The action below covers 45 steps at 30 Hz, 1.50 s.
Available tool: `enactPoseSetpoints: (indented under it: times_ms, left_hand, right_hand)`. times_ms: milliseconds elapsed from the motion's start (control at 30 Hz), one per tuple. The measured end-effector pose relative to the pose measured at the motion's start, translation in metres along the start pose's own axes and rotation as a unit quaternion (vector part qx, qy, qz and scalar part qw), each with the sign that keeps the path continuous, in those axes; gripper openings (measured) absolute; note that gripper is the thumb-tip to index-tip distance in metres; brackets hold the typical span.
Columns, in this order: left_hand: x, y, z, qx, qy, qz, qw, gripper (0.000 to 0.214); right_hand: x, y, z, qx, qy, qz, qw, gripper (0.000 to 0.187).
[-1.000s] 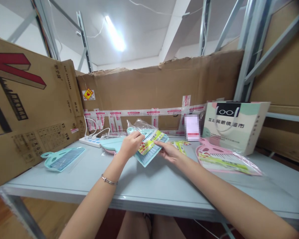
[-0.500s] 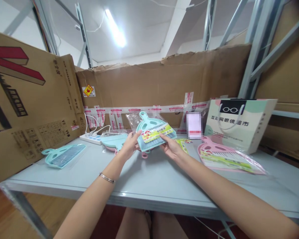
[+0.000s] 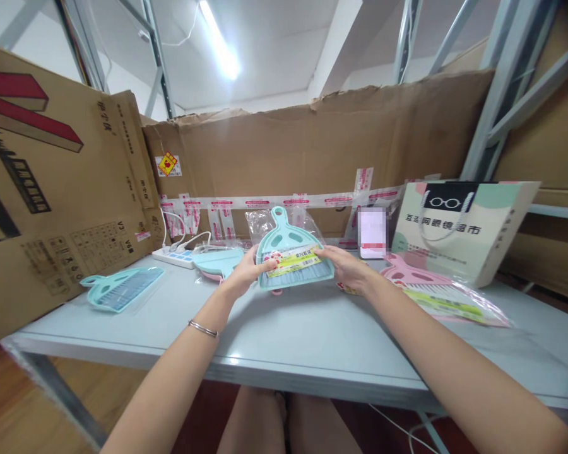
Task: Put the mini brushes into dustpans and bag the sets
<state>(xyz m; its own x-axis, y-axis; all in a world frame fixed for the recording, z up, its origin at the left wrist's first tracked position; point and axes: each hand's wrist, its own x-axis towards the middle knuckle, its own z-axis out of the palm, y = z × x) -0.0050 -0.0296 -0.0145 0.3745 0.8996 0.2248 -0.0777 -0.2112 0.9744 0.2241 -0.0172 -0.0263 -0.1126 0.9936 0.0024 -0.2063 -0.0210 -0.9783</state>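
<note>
A teal mini dustpan-and-brush set (image 3: 291, 249) in a clear plastic bag with a yellow-green label stands upright above the table, handle up. My left hand (image 3: 248, 272) pinches its lower left edge and my right hand (image 3: 345, 268) grips its lower right edge. A thin metal bracelet is on my left wrist. Just behind my left hand lies another teal dustpan (image 3: 216, 261) on top of a pink one.
A bare teal brush set (image 3: 120, 287) lies at the table's left. A pink bagged set (image 3: 442, 290) lies at the right, before a paper shopping bag (image 3: 459, 227). A white power strip (image 3: 173, 255) sits at the back left. Cardboard walls enclose the grey table (image 3: 284, 340).
Both hands have raised the teal bagged set from lying tilted on the table to standing upright with its handle up, and moved it slightly right.
</note>
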Motion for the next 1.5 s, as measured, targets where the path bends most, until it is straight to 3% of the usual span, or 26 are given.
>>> enactPoseSetpoints:
  times_ms: [67,200,300,500,733,867,1033,1267,1367,1500]
  left_hand:
    - [0.001,-0.001,0.001,-0.004,-0.004,-0.035,0.999,0.055]
    - [0.004,-0.001,0.005,0.016,0.103,-0.138,0.985,0.037]
    - [0.005,0.000,0.007,0.013,0.140,-0.178,0.974,0.032]
    - [0.014,-0.010,0.005,-0.001,0.162,-0.178,0.971,0.028]
    - [0.013,-0.011,0.004,0.004,0.186,-0.159,0.970,0.029]
    - [0.009,-0.007,0.009,0.016,0.168,-0.145,0.975,0.032]
    - [0.012,-0.010,0.006,0.034,0.213,-0.166,0.962,0.039]
    - [0.004,-0.003,0.000,-0.038,0.131,-0.162,0.977,0.039]
    - [-0.005,0.010,0.003,-0.064,0.104,-0.164,0.979,0.034]
    - [-0.034,0.025,0.012,-0.108,-0.009,-0.136,0.985,0.037]
  right_hand:
    - [0.002,0.003,-0.003,0.026,-0.059,0.039,0.997,0.011]
    - [0.008,0.012,-0.002,0.013,-0.023,0.093,0.995,0.008]
    - [0.012,0.016,-0.001,0.023,-0.024,0.122,0.992,0.008]
    - [0.016,0.020,0.000,0.010,0.008,0.121,0.993,0.010]
    - [0.007,0.017,0.003,0.013,-0.035,0.103,0.994,0.013]
    - [0.011,0.020,0.003,0.014,0.025,0.093,0.995,0.008]
    - [0.010,0.020,0.007,0.005,0.045,0.093,0.995,0.015]
    - [-0.016,0.000,0.009,0.053,-0.044,0.083,0.994,0.008]
    - [-0.036,-0.008,0.004,0.083,-0.110,0.062,0.988,0.021]
    - [-0.072,-0.009,0.001,0.095,-0.079,0.061,0.990,0.032]
